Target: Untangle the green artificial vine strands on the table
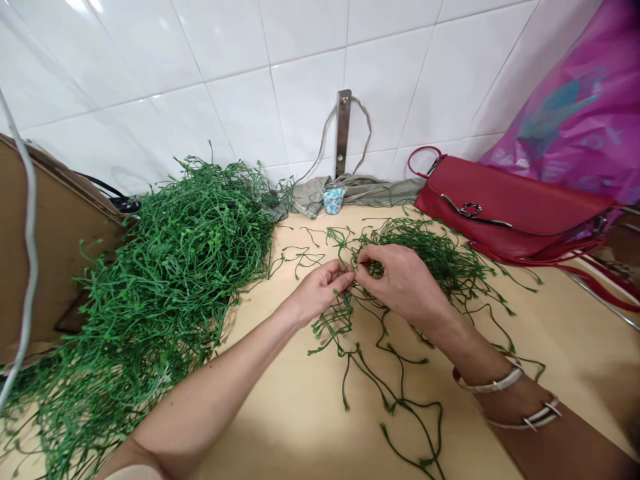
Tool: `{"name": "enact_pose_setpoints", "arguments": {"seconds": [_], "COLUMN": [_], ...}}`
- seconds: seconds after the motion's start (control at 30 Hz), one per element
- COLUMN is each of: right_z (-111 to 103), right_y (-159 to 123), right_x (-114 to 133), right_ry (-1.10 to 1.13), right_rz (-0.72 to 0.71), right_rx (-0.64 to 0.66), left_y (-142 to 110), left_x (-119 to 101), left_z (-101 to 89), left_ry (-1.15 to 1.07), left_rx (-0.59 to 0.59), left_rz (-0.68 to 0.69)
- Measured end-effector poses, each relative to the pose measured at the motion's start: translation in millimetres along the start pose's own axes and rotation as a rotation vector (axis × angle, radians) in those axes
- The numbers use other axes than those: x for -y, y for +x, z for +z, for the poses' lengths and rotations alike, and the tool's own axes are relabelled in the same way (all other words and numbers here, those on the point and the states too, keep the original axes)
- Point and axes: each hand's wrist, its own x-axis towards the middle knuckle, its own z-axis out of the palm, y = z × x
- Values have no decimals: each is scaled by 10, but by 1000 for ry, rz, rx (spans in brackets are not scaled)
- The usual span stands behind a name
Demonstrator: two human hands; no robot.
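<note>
Near the middle of the table, my left hand [325, 288] pinches a thin green plastic stem [341, 245], part of which sticks up above the fingers and part of which hangs below. My right hand [397, 279] is closed too, thumb and forefinger together beside the left fingertips; what sits in that pinch is too small to make out. Behind and right of it lies a small heap of dark green stems [440, 257]. Several loose stems [400, 400] trail over the table in front of my hands. A large pile of brighter green stems [195, 227] rises on the left.
The pale tabletop [280, 393] meets a white tiled wall [240, 40]. A small blue-and-white cup [333, 199] stands by a metal bracket [343, 133] and grey cloth [385, 192]. A red handbag [515, 200] and purple plastic bag [575, 120] are right; a cardboard box [50, 253] is left.
</note>
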Motion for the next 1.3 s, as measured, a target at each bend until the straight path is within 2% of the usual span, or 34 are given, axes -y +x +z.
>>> {"name": "enact_pose_setpoints", "arguments": {"seconds": [0.07,0.17,0.23,0.3,0.4,0.47,0.53,0.6,0.7,0.8,1.0,1.13,1.2,1.3], "right_z": [-95,-366,-521,-573,-466,-347,-250,-190,-149,-116,-16,9,21,59], "right_y": [40,88,109,117,103,81,53,28,2,-8,-32,-62,-74,-73], "right_x": [-169,-423,-482,-422,-223,-115,-56,-30,6,53,62,65,89,107], "right_ry": [24,81,183,265,385,505,628,688,659,621,576,558,475,220], "right_rz": [134,393,454,415,277,265,297,309,280,272,273,255,214,88], "right_rx": [-96,-316,-365,-286,-31,121,198,212,173,109,68,94,110,80], "left_y": [-38,-103,-99,-53,20,31,14,-7,-14,10,44,45,60,93], "left_x": [-34,-62,-47,-14,26,29,24,25,56,106,176,183,173,147], "left_z": [8,13,12,9,7,10,15,21,22,12,7,-13,-28,-38], "left_ry": [-46,-63,-76,-124,-299,-347,-282,-191,-127,-88,-43,34,70,72], "left_rx": [49,129,73,-65,-267,-295,-246,-182,-156,-181,-245,-288,-284,-272], "left_rz": [-17,-41,-27,5,9,-6,8,28,27,2,9,36,80,131]}}
